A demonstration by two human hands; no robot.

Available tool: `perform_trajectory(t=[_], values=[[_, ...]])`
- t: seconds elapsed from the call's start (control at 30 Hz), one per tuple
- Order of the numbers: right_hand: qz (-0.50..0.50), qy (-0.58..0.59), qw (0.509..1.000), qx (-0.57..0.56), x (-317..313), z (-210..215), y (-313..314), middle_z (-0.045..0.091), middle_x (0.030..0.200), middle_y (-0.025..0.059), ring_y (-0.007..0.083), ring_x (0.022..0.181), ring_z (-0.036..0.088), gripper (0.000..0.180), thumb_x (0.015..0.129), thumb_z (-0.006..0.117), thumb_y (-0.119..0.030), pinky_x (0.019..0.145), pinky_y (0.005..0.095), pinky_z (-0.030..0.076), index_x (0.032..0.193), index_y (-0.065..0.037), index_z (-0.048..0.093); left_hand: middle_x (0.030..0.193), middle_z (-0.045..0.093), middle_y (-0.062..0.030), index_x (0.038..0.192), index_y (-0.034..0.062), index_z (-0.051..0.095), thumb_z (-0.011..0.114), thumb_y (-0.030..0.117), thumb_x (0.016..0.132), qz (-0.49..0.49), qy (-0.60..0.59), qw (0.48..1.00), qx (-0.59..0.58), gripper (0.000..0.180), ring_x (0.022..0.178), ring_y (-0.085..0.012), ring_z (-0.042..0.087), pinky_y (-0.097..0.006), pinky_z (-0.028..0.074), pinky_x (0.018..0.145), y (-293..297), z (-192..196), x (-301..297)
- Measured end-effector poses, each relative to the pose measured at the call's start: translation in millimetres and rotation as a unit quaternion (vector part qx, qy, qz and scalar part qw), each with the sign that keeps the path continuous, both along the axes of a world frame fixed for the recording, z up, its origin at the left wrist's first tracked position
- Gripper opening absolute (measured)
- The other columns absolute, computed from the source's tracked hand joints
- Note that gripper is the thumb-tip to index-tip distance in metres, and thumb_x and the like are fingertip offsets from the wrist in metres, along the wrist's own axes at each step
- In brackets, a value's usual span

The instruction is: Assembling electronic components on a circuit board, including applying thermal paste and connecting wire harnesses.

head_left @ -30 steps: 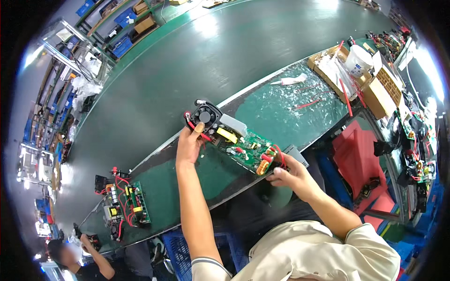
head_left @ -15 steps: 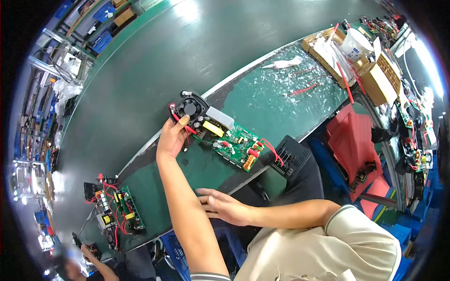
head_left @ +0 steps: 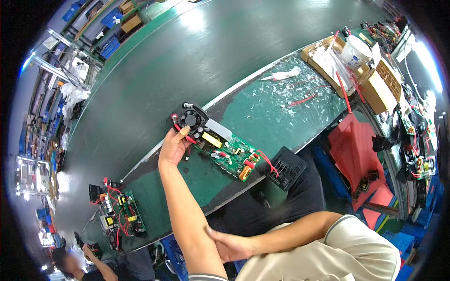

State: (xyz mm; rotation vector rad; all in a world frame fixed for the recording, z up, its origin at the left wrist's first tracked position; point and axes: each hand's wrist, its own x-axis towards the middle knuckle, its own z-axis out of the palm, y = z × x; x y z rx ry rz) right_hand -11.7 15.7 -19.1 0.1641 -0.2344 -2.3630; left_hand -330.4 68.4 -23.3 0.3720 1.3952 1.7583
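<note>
My left hand (head_left: 174, 147) is closed on the black fan end panel (head_left: 190, 120), its thumb on the panel beside the fan. Joined to this panel is a green circuit board (head_left: 228, 156) with a grey metal block, a yellow-wrapped part and a copper coil. Red wires run from the board's near right end to a black slotted end cover (head_left: 287, 168), which sits past the bench edge by my leg. My right hand (head_left: 233, 246) clasps my left forearm near the elbow; its thumb shows and its fingers are hidden behind the arm.
Another wired circuit board assembly (head_left: 123, 213) lies at the left on the green bench. A co-worker (head_left: 70, 262) is beyond it. At the right are a white tube (head_left: 283, 74), loose red wires (head_left: 302, 100), a cardboard tray (head_left: 323, 63), a white bucket (head_left: 356, 50) and red sheets (head_left: 354, 154).
My right hand has moved down along my left forearm and now grips it near the elbow. My left hand keeps its hold on the fan end panel. The view has shifted slightly.
</note>
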Motion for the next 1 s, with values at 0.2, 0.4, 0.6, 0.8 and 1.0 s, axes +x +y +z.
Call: perform_trajectory(t=[0.2,0.4,0.6,0.8,1.0], values=[[0.168,0.122,0.926,0.315,13.7,20.6,50.8,0.055,0.132,0.0108,0.0215,0.116,0.058,0.071,0.096,0.054,-0.053,0.096,0.044,0.05,0.146,-0.008,0.035,0.113,0.063,-0.0076,0.126,0.0028,0.052,0.072,0.015,0.088,0.063,0.08,0.992,-0.069,0.044,0.095,-0.0168,0.062,-0.034,0.053,0.078,-6.4,11.9,16.7],[-0.032,0.327,0.671,0.665,-41.8,93.4,218.5,0.067,0.102,0.0089,0.013,0.087,0.065,0.03,0.093,0.065,-0.014,0.069,0.0289,0.055,0.12,-0.001,0.061,0.107,0.067,-0.0141,0.14,0.0058,0.039,0.071,0.003,0.083,0.13,0.31,0.912,-0.235,0.066,0.087,-0.0176,0.066,-0.031,0.053,0.077,-38.3,35.7,74.1],[-0.214,0.287,0.423,0.833,-172.2,33.6,283.6,0.068,0.09,0.0072,0.0128,0.075,0.06,0.026,0.088,0.068,-0.014,0.069,0.0299,0.051,0.109,0.001,0.064,0.098,0.069,-0.0089,0.123,0.0012,0.054,0.063,-0.005,0.087,0.101,0.208,0.963,-0.142,0.037,0.084,-0.0132,0.064,-0.027,0.052,0.076,-25.1,41.1,92.1],[-0.117,0.312,0.436,0.836,-219.6,2.6,279.1,0.067,0.077,0.0062,0.0123,0.07,0.058,0.02,0.086,0.071,-0.015,0.065,0.0309,0.047,0.094,0.002,0.067,0.101,0.068,-0.0086,0.111,-0.0035,0.067,0.065,-0.002,0.089,0.134,0.135,0.979,-0.077,0.022,0.092,-0.0159,0.067,-0.027,0.054,0.08,-7.9,49.4,90.1],[-0.181,0.287,0.491,0.803,-211.6,-5.8,286.2,0.061,0.075,0.0038,0.0096,0.071,0.055,0.017,0.084,0.074,-0.014,0.065,0.0277,0.046,0.093,0.0,0.068,0.094,0.07,-0.0106,0.11,-0.0045,0.067,0.063,-0.007,0.088,0.151,0.341,0.91,-0.179,0.023,0.087,-0.0158,0.068,-0.026,0.054,0.077,6.1,60.1,79.7]])
